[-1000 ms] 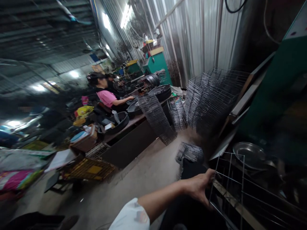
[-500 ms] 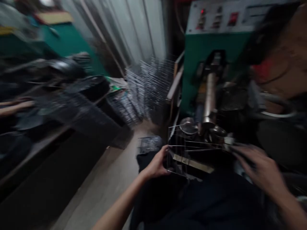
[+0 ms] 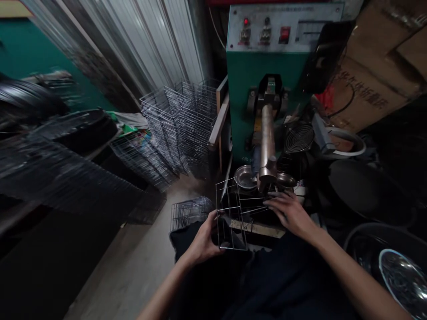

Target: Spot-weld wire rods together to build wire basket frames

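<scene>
holds the wire frame (image 3: 230, 208) by its left end in the left hand (image 3: 203, 240), near the dark lap (image 3: 273, 284); has the right hand (image 3: 292, 217) beside the metal cylinder's (image 3: 267, 138) tip; cannot tell, in such dimness, whether gripping.

One head-worn camera looks from above the lap (image 3: 267, 284), forward and steeply down, facing the machine (image 3: 240, 102) nearly square. The left hand (image 3: 202, 242) and right hand (image 3: 293, 215), on the machine's near side, are close to the lens. The wide view takes in racks (image 3: 182, 129) and wall (image 3: 153, 40) left of the machine, and a carton (image 3: 363, 95) to its right.
</scene>
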`<action>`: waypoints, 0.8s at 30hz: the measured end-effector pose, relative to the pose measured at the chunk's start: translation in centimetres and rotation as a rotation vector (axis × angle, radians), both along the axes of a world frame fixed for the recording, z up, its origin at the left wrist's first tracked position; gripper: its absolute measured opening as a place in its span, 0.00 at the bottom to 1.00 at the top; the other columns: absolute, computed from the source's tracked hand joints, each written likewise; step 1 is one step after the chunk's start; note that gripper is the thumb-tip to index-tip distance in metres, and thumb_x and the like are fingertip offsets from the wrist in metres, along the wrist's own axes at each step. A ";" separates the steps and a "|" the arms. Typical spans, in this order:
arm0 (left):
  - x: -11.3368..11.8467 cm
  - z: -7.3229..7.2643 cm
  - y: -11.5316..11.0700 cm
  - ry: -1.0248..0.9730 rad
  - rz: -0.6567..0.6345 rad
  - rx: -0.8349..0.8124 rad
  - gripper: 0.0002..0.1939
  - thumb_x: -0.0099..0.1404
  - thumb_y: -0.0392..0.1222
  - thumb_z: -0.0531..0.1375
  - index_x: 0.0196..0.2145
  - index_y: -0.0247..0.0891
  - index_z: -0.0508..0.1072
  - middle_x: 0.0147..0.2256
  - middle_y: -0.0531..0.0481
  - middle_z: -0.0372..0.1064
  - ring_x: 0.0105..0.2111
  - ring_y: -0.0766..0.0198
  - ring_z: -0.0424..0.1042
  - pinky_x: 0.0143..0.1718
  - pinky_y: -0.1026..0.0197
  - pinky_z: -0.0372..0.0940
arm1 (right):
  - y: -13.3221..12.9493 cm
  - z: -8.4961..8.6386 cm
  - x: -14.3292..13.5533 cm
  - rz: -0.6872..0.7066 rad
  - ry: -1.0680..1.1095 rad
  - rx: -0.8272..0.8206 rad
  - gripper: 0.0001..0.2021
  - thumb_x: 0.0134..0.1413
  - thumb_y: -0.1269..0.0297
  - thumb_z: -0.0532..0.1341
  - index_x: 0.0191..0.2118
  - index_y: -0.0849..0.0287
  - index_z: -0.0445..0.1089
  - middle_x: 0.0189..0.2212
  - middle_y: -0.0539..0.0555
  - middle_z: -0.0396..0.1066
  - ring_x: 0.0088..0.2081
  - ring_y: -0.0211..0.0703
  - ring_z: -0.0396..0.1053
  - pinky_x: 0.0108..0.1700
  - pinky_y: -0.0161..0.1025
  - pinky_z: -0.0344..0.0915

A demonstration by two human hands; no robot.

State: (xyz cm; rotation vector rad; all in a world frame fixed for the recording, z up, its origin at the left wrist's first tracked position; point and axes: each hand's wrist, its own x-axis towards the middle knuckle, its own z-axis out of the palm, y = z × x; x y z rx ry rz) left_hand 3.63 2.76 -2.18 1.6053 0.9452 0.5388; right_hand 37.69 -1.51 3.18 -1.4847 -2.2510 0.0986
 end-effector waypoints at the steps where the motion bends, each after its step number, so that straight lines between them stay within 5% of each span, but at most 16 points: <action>1: 0.1 0.1 0.0 0.001 -0.002 -0.004 0.51 0.50 0.34 0.71 0.66 0.45 0.51 0.67 0.36 0.60 0.67 0.41 0.63 0.66 0.39 0.64 | 0.1 -0.2 0.0 -0.001 -0.015 0.015 0.17 0.68 0.74 0.58 0.57 0.52 0.74 0.49 0.56 0.79 0.58 0.54 0.72 0.61 0.61 0.59; 7: -0.1 0.3 -0.4 0.006 0.016 -0.021 0.49 0.50 0.35 0.70 0.65 0.44 0.52 0.64 0.37 0.64 0.67 0.41 0.63 0.67 0.40 0.64 | -0.1 -0.3 -0.6 0.007 -0.031 0.131 0.21 0.64 0.79 0.57 0.58 0.53 0.73 0.46 0.55 0.80 0.57 0.53 0.72 0.65 0.64 0.48; 24: -1.0 0.4 0.2 0.017 0.050 0.038 0.46 0.49 0.35 0.68 0.63 0.43 0.53 0.62 0.36 0.67 0.66 0.41 0.65 0.68 0.39 0.62 | 0.7 0.4 -1.5 0.004 0.063 0.191 0.15 0.69 0.74 0.58 0.54 0.51 0.74 0.46 0.56 0.80 0.54 0.50 0.74 0.63 0.59 0.50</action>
